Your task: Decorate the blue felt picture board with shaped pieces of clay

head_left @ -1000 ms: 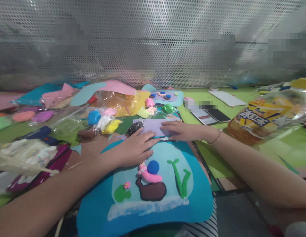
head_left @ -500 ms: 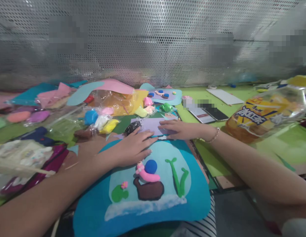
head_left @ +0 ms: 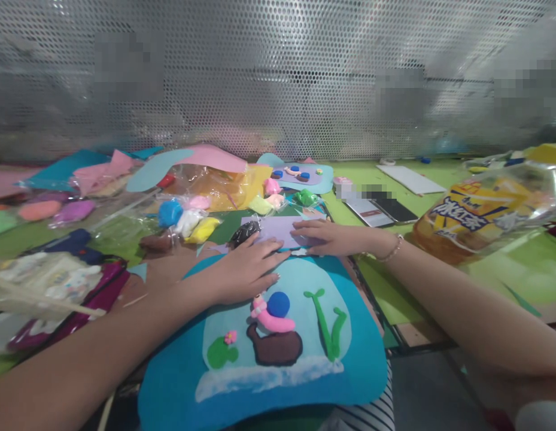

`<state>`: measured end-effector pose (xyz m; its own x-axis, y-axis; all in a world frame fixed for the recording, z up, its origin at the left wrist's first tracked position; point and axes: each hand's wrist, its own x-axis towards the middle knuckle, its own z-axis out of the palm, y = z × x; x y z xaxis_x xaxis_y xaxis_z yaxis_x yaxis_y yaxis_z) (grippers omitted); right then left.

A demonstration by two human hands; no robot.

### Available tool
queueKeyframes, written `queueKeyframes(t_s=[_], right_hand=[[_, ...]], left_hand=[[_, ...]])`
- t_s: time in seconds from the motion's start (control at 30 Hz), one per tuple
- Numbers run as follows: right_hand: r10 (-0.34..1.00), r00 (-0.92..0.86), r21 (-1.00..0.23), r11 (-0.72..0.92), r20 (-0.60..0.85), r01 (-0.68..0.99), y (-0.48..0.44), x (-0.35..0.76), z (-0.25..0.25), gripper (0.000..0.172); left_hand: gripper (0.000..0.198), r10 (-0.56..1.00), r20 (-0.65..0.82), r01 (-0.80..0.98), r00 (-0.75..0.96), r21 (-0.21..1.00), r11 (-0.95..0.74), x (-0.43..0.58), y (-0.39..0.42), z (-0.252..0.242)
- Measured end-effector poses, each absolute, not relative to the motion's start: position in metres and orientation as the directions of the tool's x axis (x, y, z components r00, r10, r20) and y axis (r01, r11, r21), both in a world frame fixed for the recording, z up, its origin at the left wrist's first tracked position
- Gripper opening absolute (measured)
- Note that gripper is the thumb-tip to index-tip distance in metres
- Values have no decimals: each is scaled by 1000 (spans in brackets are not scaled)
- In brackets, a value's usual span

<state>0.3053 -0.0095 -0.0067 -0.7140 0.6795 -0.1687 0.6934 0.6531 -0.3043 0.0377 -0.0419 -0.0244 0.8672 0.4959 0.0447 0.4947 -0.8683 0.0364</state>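
Note:
A blue paper picture (head_left: pixel 170 371) extends over the table's front edge toward me. On its pale blue centre sit a pink clay snail (head_left: pixel 278 323) with a blue shell, a brown clay shape (head_left: pixel 278 349), green clay stems (head_left: pixel 323 326) and a green clay leaf (head_left: pixel 221 353) with a pink flower. White clay (head_left: pixel 269 378) is smeared along the lower part. My left hand (head_left: pixel 246 269) lies flat across the picture's far edge, fingers apart. Beside it, my right hand (head_left: pixel 336 237) rests with fingers stretched over a lilac paper sheet (head_left: pixel 278 227). Neither hand grips anything.
Bagged black clay (head_left: pixel 245 232) is by my left fingers. Further left lie clay packets (head_left: pixel 188 222) and coloured paper (head_left: pixel 201 157). A smaller snail picture (head_left: pixel 322 179) lies behind. On the right are phones (head_left: pixel 371 209), a white board (head_left: pixel 410 179) and a tea bottle (head_left: pixel 475 215).
The whole view has shifted slightly, so everything appears a little further right. Both hands keep their places on the paper.

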Motion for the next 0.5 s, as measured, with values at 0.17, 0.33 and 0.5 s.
queueKeyframes(t_s=[0.17,0.33,0.5], right_hand=[[678,-715,-304,653,-173,693,-10,305,-6,59],[677,-716,-274,666,-167,694,-13,302,-5,61],[672,-727,-272,679,-144,682,-15,302,-5,60]], left_hand=[[46,485,58,485,873,25,-874,37,-42,-25],[46,485,46,484,874,17,-875,37,-41,-26],[46,477,55,477,877,13,-879,36,-40,-27]])
